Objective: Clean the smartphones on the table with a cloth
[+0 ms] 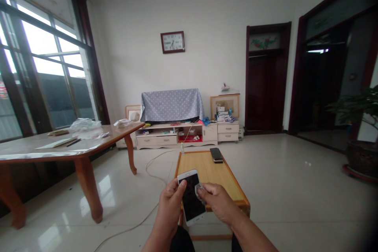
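A white smartphone (192,204) with a dark screen is tilted in front of me, above the near end of a low wooden table. My left hand (170,201) is closed round its left edge, the thumb lying over the front. Between the thumb and fingers of my right hand (217,199) is a small crumpled whitish wipe (199,189), which touches the screen near its right edge. Part of the wipe is hidden by the fingers. Farther off, a dark phone-like object (216,155) lies on the low table's far right corner.
The low wooden table (195,161) has a raised rim, and a small bottle (182,149) stands by its far left corner. A cable (147,214) runs over the floor. At left is a larger table (112,136) with plastic bags (85,124). A potted plant (363,153) stands right.
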Action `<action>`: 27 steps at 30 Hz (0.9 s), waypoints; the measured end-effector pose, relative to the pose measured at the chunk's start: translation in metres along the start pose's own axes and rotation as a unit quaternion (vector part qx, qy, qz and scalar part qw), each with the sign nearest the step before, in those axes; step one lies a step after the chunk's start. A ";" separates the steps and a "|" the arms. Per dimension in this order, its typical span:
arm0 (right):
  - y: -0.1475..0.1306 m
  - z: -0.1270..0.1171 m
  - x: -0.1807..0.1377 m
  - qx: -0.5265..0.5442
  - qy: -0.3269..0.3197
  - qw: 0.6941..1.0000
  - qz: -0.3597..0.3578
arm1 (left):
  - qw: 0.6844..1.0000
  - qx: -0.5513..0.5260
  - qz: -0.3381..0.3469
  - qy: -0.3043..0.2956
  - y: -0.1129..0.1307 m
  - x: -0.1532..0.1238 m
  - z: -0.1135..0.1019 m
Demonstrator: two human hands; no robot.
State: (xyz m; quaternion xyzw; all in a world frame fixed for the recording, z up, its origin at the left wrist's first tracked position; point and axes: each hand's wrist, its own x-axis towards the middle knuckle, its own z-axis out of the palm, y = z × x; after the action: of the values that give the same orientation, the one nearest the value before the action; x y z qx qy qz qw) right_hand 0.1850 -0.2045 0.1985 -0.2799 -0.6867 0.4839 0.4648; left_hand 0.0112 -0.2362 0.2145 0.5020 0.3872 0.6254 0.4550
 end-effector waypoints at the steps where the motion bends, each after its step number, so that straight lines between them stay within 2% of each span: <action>1: 0.001 0.001 0.000 -0.005 0.009 1.000 -0.001 | 1.000 0.005 -0.001 -0.008 0.000 0.000 0.000; 7: -0.009 -0.001 0.011 -0.026 0.087 0.996 -0.014 | 0.998 0.052 -0.002 -0.046 -0.010 -0.003 0.006; 10: -0.006 -0.003 0.009 0.022 0.112 0.993 -0.002 | 0.997 0.068 0.018 -0.044 -0.013 -0.003 0.004; 13: 0.006 -0.004 0.004 0.077 0.196 0.977 0.045 | 0.987 0.147 0.060 -0.031 -0.010 -0.004 0.002; 15: 0.013 -0.004 0.001 0.105 0.232 0.962 0.100 | 0.957 0.263 0.118 -0.018 -0.005 -0.007 0.002; 16: 0.015 -0.003 0.000 0.125 0.227 0.957 0.130 | 0.933 0.325 0.151 -0.015 -0.003 -0.009 0.004; 18: 0.016 -0.003 0.000 0.188 0.185 0.947 0.186 | 0.885 0.417 0.205 -0.035 0.002 -0.013 0.006; 20: 0.015 -0.004 0.000 0.260 0.145 0.928 0.225 | 0.866 0.439 0.228 -0.077 0.005 -0.016 0.009; 21: 0.014 -0.005 0.000 0.291 0.135 0.917 0.238 | 0.871 0.425 0.226 -0.096 0.006 -0.017 0.010; 23: 0.012 -0.009 -0.001 0.334 0.129 0.901 0.245 | 0.905 0.357 0.199 -0.117 0.006 -0.016 0.010; 25: 0.010 -0.013 -0.002 0.353 0.127 0.897 0.232 | 0.947 0.254 0.156 -0.116 0.004 -0.013 0.008; 27: 0.007 -0.015 -0.004 0.355 0.127 0.902 0.209 | 0.974 0.162 0.126 -0.096 0.000 -0.009 0.006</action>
State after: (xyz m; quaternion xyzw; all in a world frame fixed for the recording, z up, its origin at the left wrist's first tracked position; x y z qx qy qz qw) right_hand 0.1999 -0.1988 0.1924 -0.2925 -0.3306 0.7418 0.5049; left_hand 0.0180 -0.2447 0.2135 0.6715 0.3715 0.5553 0.3205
